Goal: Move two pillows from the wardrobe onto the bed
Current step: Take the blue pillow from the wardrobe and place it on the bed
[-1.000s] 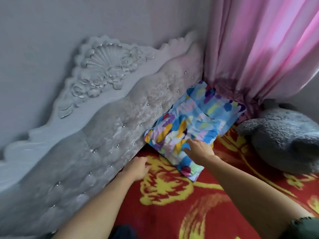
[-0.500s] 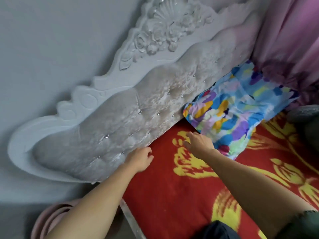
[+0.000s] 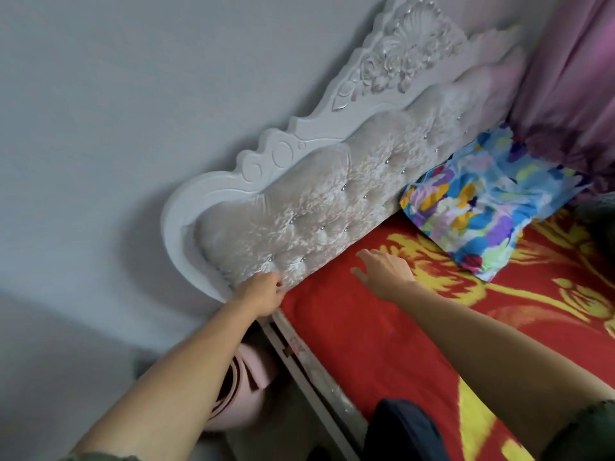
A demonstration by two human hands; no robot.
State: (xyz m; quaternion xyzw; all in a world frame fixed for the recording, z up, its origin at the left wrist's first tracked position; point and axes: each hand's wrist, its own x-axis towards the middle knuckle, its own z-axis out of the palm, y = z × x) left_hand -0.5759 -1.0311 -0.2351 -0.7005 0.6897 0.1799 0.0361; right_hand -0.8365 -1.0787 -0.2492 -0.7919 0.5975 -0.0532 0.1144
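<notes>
Left hand (image 3: 263,292), lower centre: fingers curled, pressed on the tufted cream velvet headboard (image 3: 332,207), holding nothing.

Right hand (image 3: 386,269), centre: fingers spread, empty, lifted off since a second ago.

Multicoloured patchwork-print pillow (image 3: 482,207), upper right: released, on the red-and-yellow floral bed (image 3: 382,327) against the headboard. One placed; judged one remaining.

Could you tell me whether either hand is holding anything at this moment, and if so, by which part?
Nothing is held. The right hand hovers open over the red blanket, apart from the pillow; the left hand rests at the headboard corner.
</notes>
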